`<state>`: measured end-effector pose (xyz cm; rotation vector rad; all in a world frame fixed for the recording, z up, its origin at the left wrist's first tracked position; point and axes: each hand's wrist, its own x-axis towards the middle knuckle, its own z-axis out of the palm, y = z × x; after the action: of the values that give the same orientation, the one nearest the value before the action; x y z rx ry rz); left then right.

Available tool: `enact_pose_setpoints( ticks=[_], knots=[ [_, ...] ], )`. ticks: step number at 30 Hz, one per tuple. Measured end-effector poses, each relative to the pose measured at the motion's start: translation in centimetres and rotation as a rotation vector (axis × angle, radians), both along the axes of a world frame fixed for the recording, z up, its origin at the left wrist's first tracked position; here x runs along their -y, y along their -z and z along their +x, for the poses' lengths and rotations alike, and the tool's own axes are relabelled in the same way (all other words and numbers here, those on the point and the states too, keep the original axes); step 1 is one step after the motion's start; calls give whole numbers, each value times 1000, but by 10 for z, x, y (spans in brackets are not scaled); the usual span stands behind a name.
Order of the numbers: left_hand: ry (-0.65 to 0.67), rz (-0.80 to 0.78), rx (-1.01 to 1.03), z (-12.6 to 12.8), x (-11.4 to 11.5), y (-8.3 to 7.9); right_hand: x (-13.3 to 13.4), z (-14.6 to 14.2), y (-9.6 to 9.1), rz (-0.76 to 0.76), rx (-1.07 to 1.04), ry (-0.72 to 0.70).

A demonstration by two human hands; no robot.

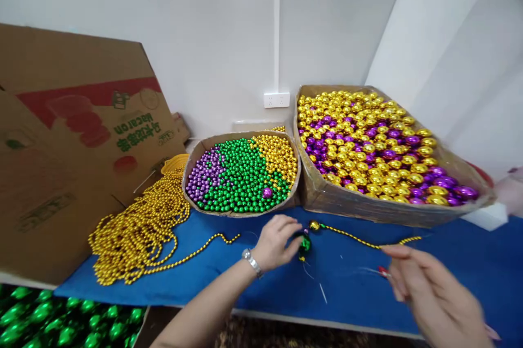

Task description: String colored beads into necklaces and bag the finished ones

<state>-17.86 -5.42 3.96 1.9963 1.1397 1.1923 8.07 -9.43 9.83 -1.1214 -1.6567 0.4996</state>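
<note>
My left hand (277,244), wearing a watch, bends its thumb and fingers round the near end of a bead strand. There a large green bead (304,244) lies at the thumb, beside a small purple bead and a larger gold bead (314,225). From these a string of small gold beads (351,236) runs right across the blue cloth. My right hand (429,288) is closed on a thin tool with a red part (383,272), and a fine pale thread stretches left from it. The tool's exact kind is unclear. The right fingertips partly overlap the gold string.
A shallow box (241,214) holds small purple, green and gold beads. To its right stands a larger box (368,214) of gold and purple beads. Gold bead strings (139,228) heap at left before a cardboard carton (81,119). Large green beads (61,315) lie lower left.
</note>
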Motion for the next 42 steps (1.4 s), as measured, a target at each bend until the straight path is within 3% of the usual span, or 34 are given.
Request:
enact_pose_setpoints(
  ticks=[3,5,9,11,13,17,20,27,34,42],
  knots=[
    [-259,28,8,-20,-23,-29,0,-24,19,-90,126,-115],
    [-391,-31,-56,-30,-46,-37,0,-38,27,-71,210,-123],
    [-431,-110,-116,-40,-72,-35,-2,-50,37,61,305,-152],
    [-425,-103,-96,-42,-67,-33,-2,-48,42,69,312,-151],
    [-390,-165,68,-42,-51,-32,-1,-44,47,36,298,-143],
    [-189,-493,807,-37,-10,-31,5,-48,54,-53,242,-160],
    [-124,-626,1097,-29,13,-29,7,-59,59,-28,246,-207],
    [-114,-674,1243,-21,30,-22,8,-63,85,135,399,-257],
    [-221,-650,1351,-21,33,-13,21,-57,76,121,378,-299],
    [-261,-592,1394,-15,37,-17,24,-62,81,153,390,-308]
  ],
)
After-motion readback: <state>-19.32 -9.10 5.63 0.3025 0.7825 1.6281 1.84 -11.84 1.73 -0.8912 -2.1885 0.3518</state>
